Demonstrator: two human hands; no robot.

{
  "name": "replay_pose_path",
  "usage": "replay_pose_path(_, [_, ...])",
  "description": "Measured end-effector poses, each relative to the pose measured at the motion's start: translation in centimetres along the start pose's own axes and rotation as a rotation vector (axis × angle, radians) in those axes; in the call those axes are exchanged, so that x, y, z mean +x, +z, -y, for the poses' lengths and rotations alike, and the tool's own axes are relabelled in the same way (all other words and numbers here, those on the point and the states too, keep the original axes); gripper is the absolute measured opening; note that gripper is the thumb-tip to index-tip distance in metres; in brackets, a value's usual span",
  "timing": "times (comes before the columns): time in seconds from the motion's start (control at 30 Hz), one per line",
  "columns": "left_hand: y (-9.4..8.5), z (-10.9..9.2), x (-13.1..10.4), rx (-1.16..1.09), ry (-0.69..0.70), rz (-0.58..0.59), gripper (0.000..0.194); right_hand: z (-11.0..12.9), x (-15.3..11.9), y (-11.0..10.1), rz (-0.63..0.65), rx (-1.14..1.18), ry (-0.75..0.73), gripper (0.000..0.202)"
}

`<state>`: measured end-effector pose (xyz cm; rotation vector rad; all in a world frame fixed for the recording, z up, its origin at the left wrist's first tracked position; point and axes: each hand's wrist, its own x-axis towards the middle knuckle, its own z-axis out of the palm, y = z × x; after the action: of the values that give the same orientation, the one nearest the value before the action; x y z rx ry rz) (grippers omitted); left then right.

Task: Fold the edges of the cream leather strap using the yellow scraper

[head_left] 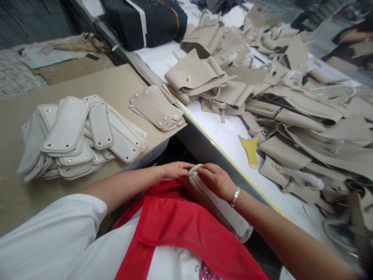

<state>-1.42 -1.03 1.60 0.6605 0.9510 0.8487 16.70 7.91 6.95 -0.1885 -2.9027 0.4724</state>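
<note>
Close to my body, over my lap, is a long pale leather piece (224, 212) with a rounded end, similar in outline to the strips on the left table. My left hand (176, 170) reaches in from the left, its fingertips closed at the piece's upper end. Curled over that same end is my right hand (216, 179), with a silver bracelet on its wrist. The fingertips of both hands nearly meet there. What lies between them is partly hidden. Red apron cloth (180, 217) lies just below the hands.
On the left table (17, 206) sit a pile of pale strips with metal snaps (67, 124) and a smaller beige stack (155, 107). Many beige bag parts (291, 101) cover the white table on the right, near a yellow piece (250, 151). A dark bundle (145, 23) stands behind.
</note>
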Motion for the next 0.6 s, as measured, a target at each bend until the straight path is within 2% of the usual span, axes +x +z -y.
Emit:
replay_pose_path(0.1, [0.7, -0.2, 0.4, 0.166, 0.08, -0.075, 0.044, 0.8, -1.1, 0.1, -0.087, 0.039, 0.183, 0.021])
replay_pose_path(0.2, [1.7, -0.1, 0.4, 0.342, 0.167, -0.197, 0.042, 1.6, -1.8, 0.5, -0.2, 0.13, 0.385, 0.019])
replay_pose_path(0.27, [2.2, 0.1, 0.2, 0.259, 0.169, -0.224, 0.045, 1.9, -2.3, 0.7, -0.279, 0.179, 0.494, 0.018])
replay_pose_path(0.37, [2.2, 0.5, -0.2, -0.064, 0.058, -0.105, 0.051, 1.7, -3.7, 0.9, -0.391, 0.196, 0.63, 0.021])
replay_pose_path(0.43, [1.9, 0.8, -0.3, -0.191, 0.007, -0.056, 0.053, 1.4, -5.2, 0.9, -0.454, 0.204, 0.739, 0.024])
replay_pose_path(0.6, [1.4, 1.5, -0.2, -0.201, 0.019, -0.105, 0.055, 1.0, -8.9, 1.0, -0.509, 0.315, 0.978, 0.033])
